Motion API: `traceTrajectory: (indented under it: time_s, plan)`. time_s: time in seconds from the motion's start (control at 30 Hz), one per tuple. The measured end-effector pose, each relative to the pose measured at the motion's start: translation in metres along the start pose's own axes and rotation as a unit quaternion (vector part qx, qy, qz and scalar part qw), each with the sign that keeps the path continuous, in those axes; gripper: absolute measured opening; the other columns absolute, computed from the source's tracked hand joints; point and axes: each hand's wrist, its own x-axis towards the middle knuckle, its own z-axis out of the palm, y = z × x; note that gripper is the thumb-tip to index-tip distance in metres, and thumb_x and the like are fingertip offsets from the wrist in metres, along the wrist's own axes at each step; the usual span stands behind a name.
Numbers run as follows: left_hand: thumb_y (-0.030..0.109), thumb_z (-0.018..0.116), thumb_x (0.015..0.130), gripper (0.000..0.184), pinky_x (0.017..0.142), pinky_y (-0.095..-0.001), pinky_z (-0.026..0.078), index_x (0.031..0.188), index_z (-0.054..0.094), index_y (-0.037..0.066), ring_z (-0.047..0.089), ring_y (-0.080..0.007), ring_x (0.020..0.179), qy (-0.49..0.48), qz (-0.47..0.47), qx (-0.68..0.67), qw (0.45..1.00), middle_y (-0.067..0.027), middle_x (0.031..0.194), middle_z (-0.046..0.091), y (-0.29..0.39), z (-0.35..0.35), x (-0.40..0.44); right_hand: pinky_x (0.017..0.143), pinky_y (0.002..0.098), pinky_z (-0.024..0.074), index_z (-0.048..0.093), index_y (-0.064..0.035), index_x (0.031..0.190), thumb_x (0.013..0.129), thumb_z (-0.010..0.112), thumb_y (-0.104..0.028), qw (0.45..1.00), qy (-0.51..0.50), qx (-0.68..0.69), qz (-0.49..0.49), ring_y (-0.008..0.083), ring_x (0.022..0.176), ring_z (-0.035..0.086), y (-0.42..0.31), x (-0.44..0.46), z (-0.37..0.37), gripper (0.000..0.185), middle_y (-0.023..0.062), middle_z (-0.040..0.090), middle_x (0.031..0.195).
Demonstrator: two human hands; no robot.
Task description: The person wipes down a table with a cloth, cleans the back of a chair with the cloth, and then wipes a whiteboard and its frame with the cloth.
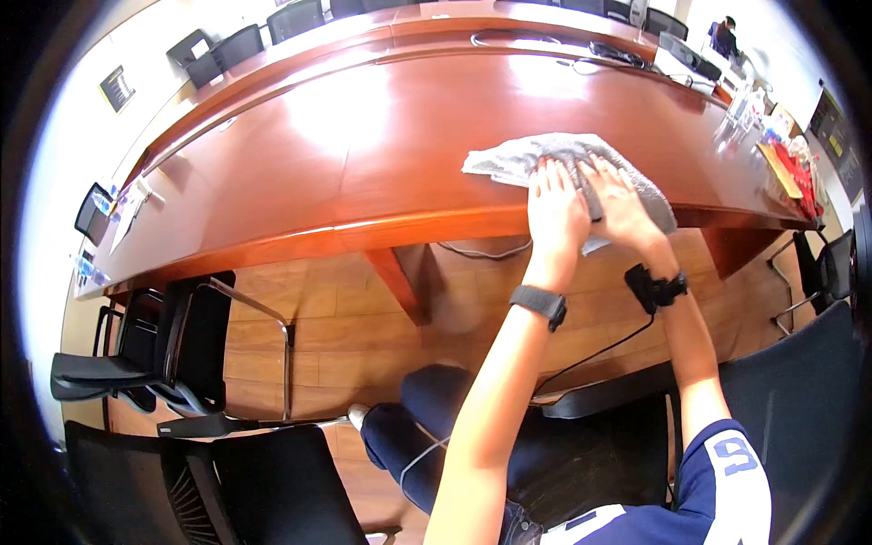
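A grey and white cloth (545, 150) lies bunched on the glossy reddish-brown table (409, 118), near its front edge, and its right part hangs over that edge. My left hand (556, 202) rests on the middle of the cloth with fingers stretched forward. Just right of it, my right hand (619, 202) also lies on the cloth, its fingers extended and pointing up and to the left. Both hands press on the cloth from above; neither is wrapped round it. Each wrist wears a black band.
Black chairs (200, 336) stand at the left and below. Bottles (749, 104) and a red bag (801, 168) are at the table's right end. Cables (622, 56) and a white device (681, 68) lie at the back right. A person (725, 38) is in the far right corner.
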Motion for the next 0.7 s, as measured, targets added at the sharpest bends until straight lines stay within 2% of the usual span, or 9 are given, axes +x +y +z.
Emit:
traceTrajectory:
  time_s: [0.13, 0.27, 0.3, 0.4, 0.47, 0.53, 0.6, 0.67, 0.7]
  plan:
    - [0.019, 0.047, 0.085, 0.046, 0.103, -0.0443, 0.027, 0.119, 0.045, -0.012, 0.039, -0.0362, 0.121, 0.057, -0.014, 0.029, 0.998, -0.0256, 0.124, 0.047, -0.039, -0.042, -0.035, 0.109, 0.0443, 0.0198, 0.031, -0.0074, 0.137, 0.062, 0.073, -0.024, 0.995, 0.005, 0.025, -0.094, 0.0312, 0.132, 0.027, -0.06, 0.013, 0.0, 0.088, 0.0184, 0.029, 0.141]
    - [0.024, 0.042, 0.09, 0.045, 0.098, -0.0464, 0.031, 0.124, 0.044, -0.005, 0.043, -0.0348, 0.115, 0.085, -0.025, 0.167, 0.982, -0.0224, 0.121, 0.048, -0.117, -0.079, -0.056, 0.108, 0.0432, 0.0221, 0.033, -0.0073, 0.136, 0.059, 0.078, -0.024, 0.979, 0.015, 0.058, -0.194, 0.0305, 0.13, 0.029, -0.129, 0.056, 0.01, 0.09, 0.0182, 0.033, 0.139]
    - [0.025, 0.043, 0.09, 0.044, 0.097, -0.0457, 0.032, 0.124, 0.044, -0.003, 0.043, -0.034, 0.114, 0.094, -0.016, 0.204, 0.974, -0.0214, 0.12, 0.049, -0.133, -0.093, -0.058, 0.108, 0.0428, 0.0221, 0.033, -0.0077, 0.136, 0.059, 0.078, -0.026, 0.977, 0.023, 0.061, -0.202, 0.03, 0.13, 0.03, -0.146, 0.066, 0.014, 0.09, 0.0181, 0.033, 0.139]
    - [0.023, 0.042, 0.091, 0.039, 0.098, -0.0449, 0.031, 0.124, 0.045, 0.002, 0.043, -0.0306, 0.115, 0.085, -0.075, 0.235, 0.965, -0.0154, 0.121, 0.049, -0.178, -0.123, -0.067, 0.109, 0.0429, 0.0213, 0.035, -0.0085, 0.134, 0.062, 0.078, -0.03, 0.973, 0.037, 0.07, -0.215, 0.0289, 0.13, 0.03, -0.202, 0.088, 0.025, 0.087, 0.018, 0.033, 0.139]
    - [0.024, 0.037, 0.093, 0.039, 0.102, -0.0443, 0.028, 0.125, 0.044, 0.003, 0.041, -0.0302, 0.118, 0.073, -0.089, 0.275, 0.955, -0.0149, 0.124, 0.047, -0.205, -0.139, -0.073, 0.11, 0.0414, 0.0203, 0.036, -0.0077, 0.134, 0.063, 0.074, -0.022, 0.974, 0.044, 0.103, -0.197, 0.0287, 0.13, 0.031, -0.238, 0.1, 0.03, 0.082, 0.016, 0.035, 0.139]
    - [0.024, 0.034, 0.094, 0.039, 0.102, -0.0443, 0.028, 0.125, 0.043, 0.003, 0.04, -0.0308, 0.12, 0.087, -0.085, 0.282, 0.952, -0.0162, 0.124, 0.046, -0.225, -0.152, -0.076, 0.11, 0.0431, 0.0196, 0.038, -0.0086, 0.133, 0.064, 0.072, -0.019, 0.97, 0.033, 0.148, -0.19, 0.0286, 0.13, 0.031, -0.264, 0.112, 0.029, 0.078, 0.0165, 0.035, 0.138]
    - [0.023, 0.039, 0.092, 0.036, 0.101, -0.0438, 0.029, 0.12, 0.046, 0.001, 0.041, -0.0294, 0.119, 0.093, -0.072, 0.303, 0.946, -0.0151, 0.122, 0.048, -0.245, -0.16, -0.079, 0.11, 0.0445, 0.0193, 0.041, -0.0087, 0.131, 0.065, 0.069, -0.018, 0.964, 0.034, 0.185, -0.187, 0.029, 0.13, 0.031, -0.281, 0.122, 0.037, 0.072, 0.017, 0.035, 0.138]
    - [0.023, 0.031, 0.095, 0.037, 0.101, -0.0426, 0.028, 0.121, 0.045, 0.001, 0.04, -0.0312, 0.12, 0.06, -0.108, 0.321, 0.939, -0.0177, 0.124, 0.045, -0.26, -0.161, -0.081, 0.11, 0.0458, 0.019, 0.043, -0.008, 0.13, 0.067, 0.067, -0.019, 0.957, 0.043, 0.226, -0.177, 0.0301, 0.13, 0.031, -0.291, 0.129, 0.043, 0.068, 0.0179, 0.035, 0.138]
    - [0.023, 0.029, 0.096, 0.037, 0.101, -0.0425, 0.027, 0.121, 0.044, 0.0, 0.038, -0.0319, 0.12, 0.057, -0.091, 0.311, 0.944, -0.0182, 0.125, 0.044, -0.261, -0.165, -0.079, 0.11, 0.046, 0.0177, 0.044, -0.0079, 0.129, 0.068, 0.065, -0.019, 0.956, 0.04, 0.228, -0.18, 0.031, 0.131, 0.03, -0.292, 0.131, 0.041, 0.066, 0.0183, 0.036, 0.138]
